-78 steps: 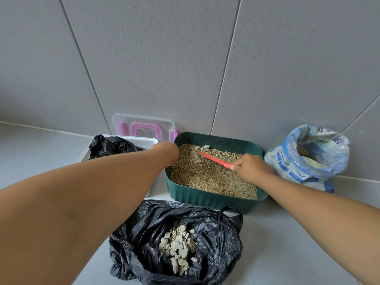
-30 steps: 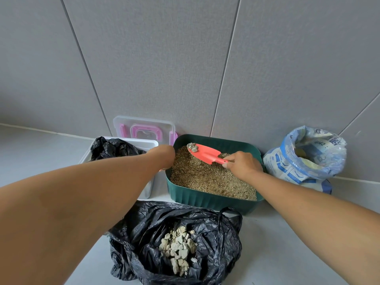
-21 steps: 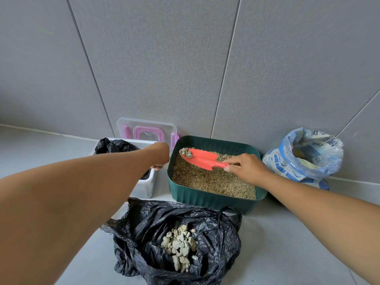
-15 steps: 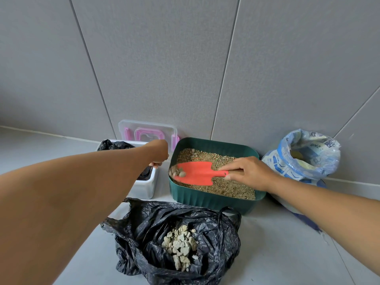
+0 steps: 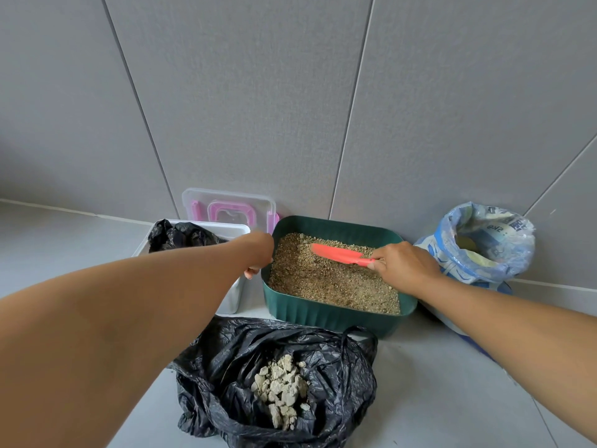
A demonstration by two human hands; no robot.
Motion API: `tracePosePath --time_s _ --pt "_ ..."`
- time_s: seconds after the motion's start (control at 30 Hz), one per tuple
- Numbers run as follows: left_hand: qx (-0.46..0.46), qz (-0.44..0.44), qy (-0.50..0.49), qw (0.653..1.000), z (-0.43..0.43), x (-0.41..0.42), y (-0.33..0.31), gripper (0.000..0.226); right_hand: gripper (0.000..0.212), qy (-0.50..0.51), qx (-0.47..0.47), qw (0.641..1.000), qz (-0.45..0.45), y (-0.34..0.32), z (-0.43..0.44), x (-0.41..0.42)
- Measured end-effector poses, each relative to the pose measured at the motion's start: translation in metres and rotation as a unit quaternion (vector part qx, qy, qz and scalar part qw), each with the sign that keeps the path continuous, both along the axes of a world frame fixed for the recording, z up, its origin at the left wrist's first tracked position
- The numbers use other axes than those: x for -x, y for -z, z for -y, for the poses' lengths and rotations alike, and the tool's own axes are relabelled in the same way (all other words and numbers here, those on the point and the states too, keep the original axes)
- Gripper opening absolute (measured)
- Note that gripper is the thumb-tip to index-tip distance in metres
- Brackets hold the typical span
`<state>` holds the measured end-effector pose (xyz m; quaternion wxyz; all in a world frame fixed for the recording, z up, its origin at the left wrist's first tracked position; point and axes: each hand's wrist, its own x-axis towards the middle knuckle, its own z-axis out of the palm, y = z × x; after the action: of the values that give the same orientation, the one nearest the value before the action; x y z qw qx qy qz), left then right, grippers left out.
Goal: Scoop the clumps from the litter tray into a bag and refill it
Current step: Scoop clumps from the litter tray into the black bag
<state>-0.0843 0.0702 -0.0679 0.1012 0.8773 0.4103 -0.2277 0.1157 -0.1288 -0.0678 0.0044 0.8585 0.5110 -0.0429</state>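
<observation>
A dark green litter tray (image 5: 326, 315) filled with brown litter (image 5: 323, 282) stands against the grey wall. My right hand (image 5: 403, 266) grips the handle of a red scoop (image 5: 336, 252), whose blade lies flat over the litter near the tray's back; I see no clumps on it. My left hand (image 5: 258, 253) holds the tray's left rim, fingertips curled down outside it. In front of the tray an open black bag (image 5: 226, 367) holds a pile of pale clumps (image 5: 281, 389).
A blue and white litter sack (image 5: 484, 253) stands open to the right of the tray. On the left is a white box (image 5: 234, 295) with a crumpled black bag (image 5: 181, 236) inside. A clear lid with pink clasps (image 5: 226, 206) leans on the wall.
The scoop lifted clumps from the tray's back and carried them toward the front left rim. Now it is back over the litter without them. My left hand stayed at the rim.
</observation>
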Motion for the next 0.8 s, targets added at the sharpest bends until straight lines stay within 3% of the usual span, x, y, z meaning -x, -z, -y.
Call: tracePosePath --time_s 0.13,0.43,0.8 --pt "-0.006 -0.006 0.001 1.000 -0.002 -0.006 0.010 0.014 0.027 0.021 0.005 0.999 -0.035 0.001 -0.005 -0.004" --pt "-0.042 -0.048 0.036 0.997 -0.003 -0.015 0.007 0.022 0.028 -0.073 0.010 0.997 -0.039 0.008 -0.004 -0.006" --pt "-0.024 -0.045 0.031 0.998 -0.003 -0.015 0.004 0.024 0.025 -0.028 0.014 0.999 -0.044 0.018 -0.004 -0.014"
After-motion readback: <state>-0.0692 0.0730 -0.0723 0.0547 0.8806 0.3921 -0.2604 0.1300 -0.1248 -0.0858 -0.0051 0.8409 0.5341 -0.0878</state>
